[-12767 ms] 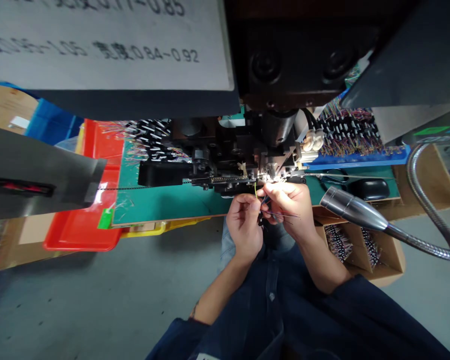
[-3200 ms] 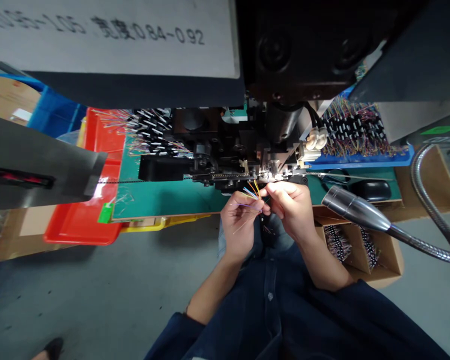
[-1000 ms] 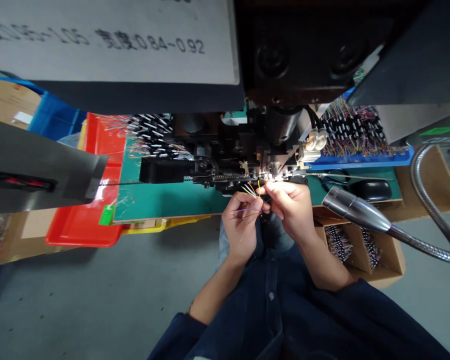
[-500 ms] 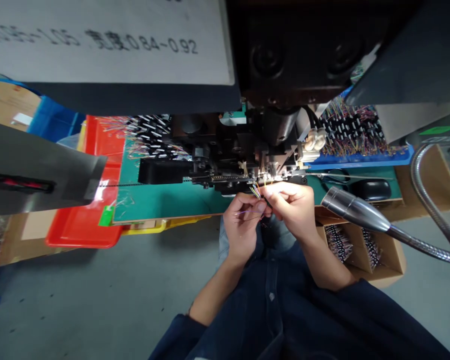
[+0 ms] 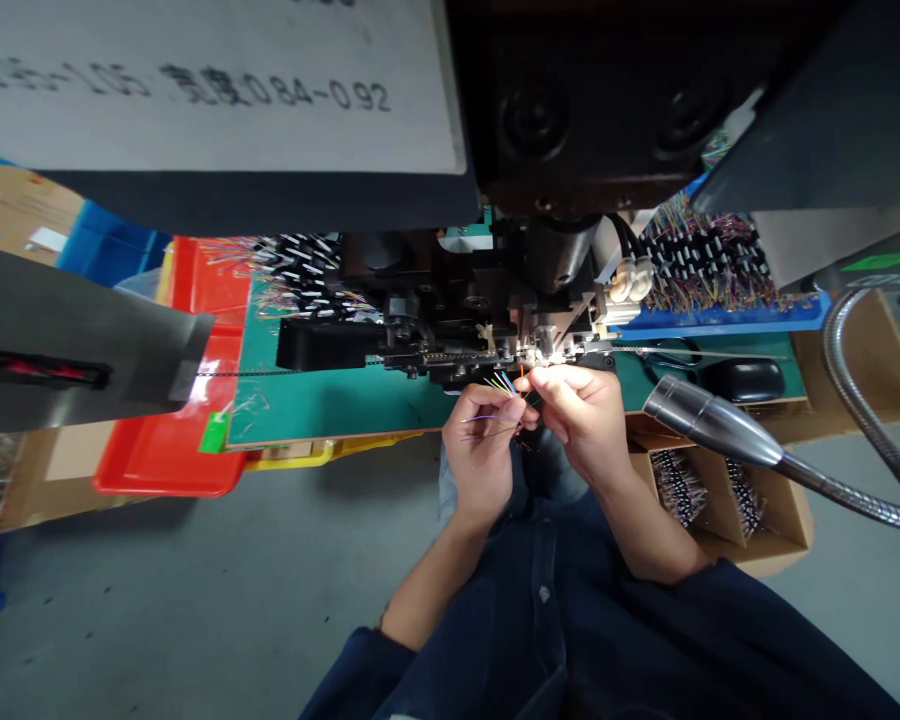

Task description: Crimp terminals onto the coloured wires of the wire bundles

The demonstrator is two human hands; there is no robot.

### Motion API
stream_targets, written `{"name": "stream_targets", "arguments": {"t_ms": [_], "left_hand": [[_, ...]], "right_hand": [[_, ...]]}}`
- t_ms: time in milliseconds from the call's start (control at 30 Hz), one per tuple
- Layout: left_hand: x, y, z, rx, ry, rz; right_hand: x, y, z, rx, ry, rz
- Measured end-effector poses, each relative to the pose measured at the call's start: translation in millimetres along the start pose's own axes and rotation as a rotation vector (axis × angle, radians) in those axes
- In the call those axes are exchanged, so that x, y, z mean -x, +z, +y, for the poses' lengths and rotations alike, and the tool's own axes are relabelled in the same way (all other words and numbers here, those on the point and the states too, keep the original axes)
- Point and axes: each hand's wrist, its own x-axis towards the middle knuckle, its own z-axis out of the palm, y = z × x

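Between thumb and fingers, my left hand (image 5: 481, 440) pinches a bundle of thin coloured wires (image 5: 504, 383), whose ends fan out toward the machine. My right hand (image 5: 586, 415) is closed close beside it, thumb and index finger together on an orange wire (image 5: 522, 372) from the bundle. The right fingertips are just in front of the lit working point of a crimping machine (image 5: 544, 352). A strip of small metal terminals (image 5: 457, 355) runs into the machine from the left. The wires' lower part is partly hidden by the fingers.
Red trays (image 5: 169, 465) stand left of the green bench top (image 5: 330, 405). A blue tray (image 5: 727, 318) of wire bundles lies at right. A metal gooseneck lamp (image 5: 712, 420) reaches in from the right, above a divided cardboard box (image 5: 776, 520).
The wire ends in my left hand have tilted a little to the left. My right hand has shifted slightly, its fingertips still by the machine, and the working point looks brighter.
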Motion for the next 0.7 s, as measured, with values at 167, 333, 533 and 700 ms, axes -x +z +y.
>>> {"name": "stream_targets", "arguments": {"t_ms": [167, 333, 533, 700], "left_hand": [[0.1, 0.3, -1.3, 0.011, 0.001, 0.006], [-0.4, -0.2, -1.6, 0.015, 0.002, 0.012], [1.1, -3.4, -0.5, 0.028, -0.02, -0.077], [2.9, -6.7, -0.6, -0.021, -0.027, -0.074]], "right_hand": [[0.4, -0.6, 1.5, -0.008, -0.005, -0.005], [0.0, -0.9, 1.8, 0.001, -0.006, -0.007], [4.1, -4.8, -11.7, 0.111, -0.048, -0.072], [4.9, -4.6, -12.1, 0.094, -0.029, -0.064]]}}
